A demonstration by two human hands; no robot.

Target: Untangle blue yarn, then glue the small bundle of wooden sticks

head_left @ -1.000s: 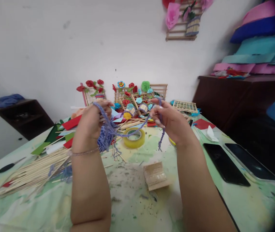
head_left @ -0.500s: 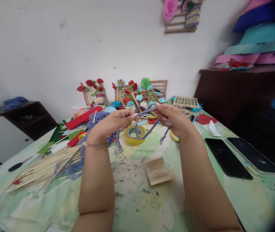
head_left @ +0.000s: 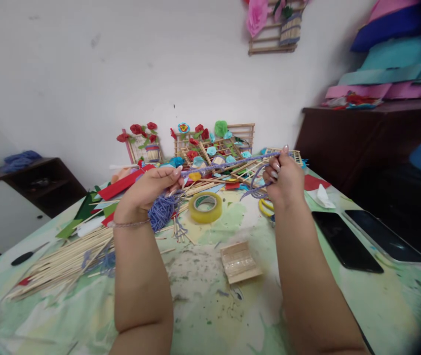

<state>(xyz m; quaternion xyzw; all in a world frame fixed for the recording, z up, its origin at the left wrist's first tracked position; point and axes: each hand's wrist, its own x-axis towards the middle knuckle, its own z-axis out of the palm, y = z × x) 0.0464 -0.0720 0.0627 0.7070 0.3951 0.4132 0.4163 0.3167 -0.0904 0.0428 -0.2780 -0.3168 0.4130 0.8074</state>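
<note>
Both hands are raised over the table and hold a length of purple-blue yarn [head_left: 225, 167] stretched taut between them. My left hand [head_left: 147, 190] pinches one end between thumb and fingertips, and a bundle of the same yarn [head_left: 161, 212] hangs under its palm. My right hand [head_left: 283, 178] is closed on the other end, with loose loops of yarn dangling below its fingers. A roll of yellow tape [head_left: 205, 207] lies flat on the table beneath the stretched strand.
A pile of thin wooden sticks [head_left: 62, 261] lies at the left beside coloured paper pieces [head_left: 119, 185]. Stick frames with paper flowers [head_left: 213, 140] lean on the wall. A small stick panel [head_left: 240, 261] lies in front. Two dark phones [head_left: 347, 244] rest at the right.
My hands have moved apart, the right one going right and up, so the slack loop of yarn is now pulled straight between them.
</note>
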